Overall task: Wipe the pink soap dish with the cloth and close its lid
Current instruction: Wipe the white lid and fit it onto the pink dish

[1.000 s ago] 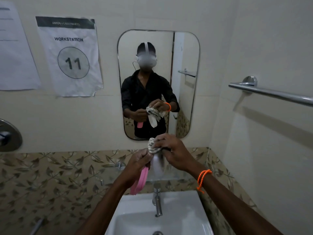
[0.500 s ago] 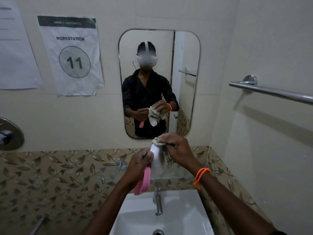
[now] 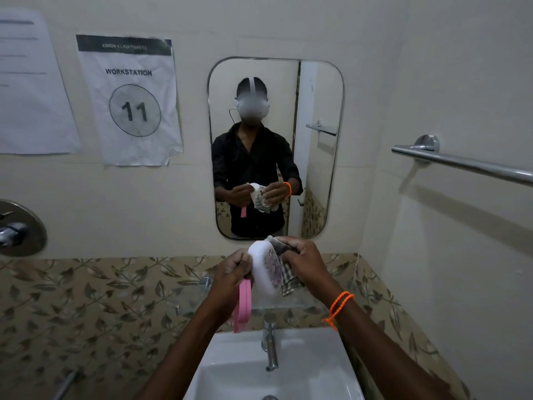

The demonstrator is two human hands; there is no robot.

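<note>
I hold the soap dish in the air above the sink, below the mirror. My left hand (image 3: 232,272) grips it at the hinge side. Its pink base (image 3: 243,304) hangs down edge-on from that hand. Its white lid (image 3: 264,271), with a floral print, stands open and turned towards me. My right hand (image 3: 300,259) is closed on a bunched checked cloth (image 3: 285,274) and presses it against the right side of the lid. The inside of the pink base is hidden.
A white sink (image 3: 242,373) with a chrome tap (image 3: 269,345) lies right below my hands. A glass shelf (image 3: 199,295) runs along the leaf-patterned tiles. A wall mirror (image 3: 275,145) faces me. A chrome towel bar (image 3: 461,161) sticks out on the right wall, a valve plate (image 3: 20,228) at left.
The white lid has turned to face me and come into fuller view. My right hand with the cloth has shifted from the top of the dish to the lid's right side.
</note>
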